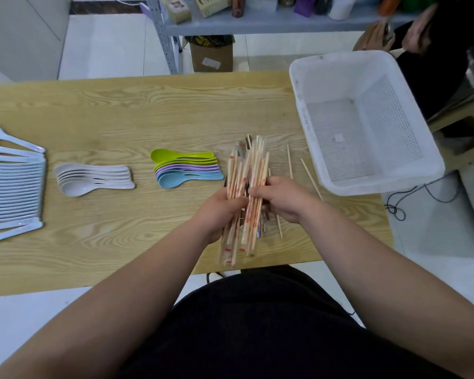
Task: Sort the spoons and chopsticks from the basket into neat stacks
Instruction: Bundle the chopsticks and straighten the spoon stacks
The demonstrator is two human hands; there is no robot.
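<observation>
A bundle of wrapped wooden chopsticks (246,170) stands slanted over the table's near right part. My left hand (219,212) grips it from the left and my right hand (282,198) grips it from the right, fingers curled round the sticks. A few bare thin sticks (311,179) lie loose on the table beside the bundle. To the left lie a stack of green, purple and blue spoons (186,170), a stack of beige spoons (93,177) and a long row of white spoons (11,184). The white basket (367,173) at the right holds nothing.
The wooden table (121,110) ends just before my body. Behind it stand a metal shelf (257,26) with bottles and boxes and a cardboard box (211,57) on the floor. Another person (435,36) is at the far right. A black cable (411,198) hangs beyond the table's right edge.
</observation>
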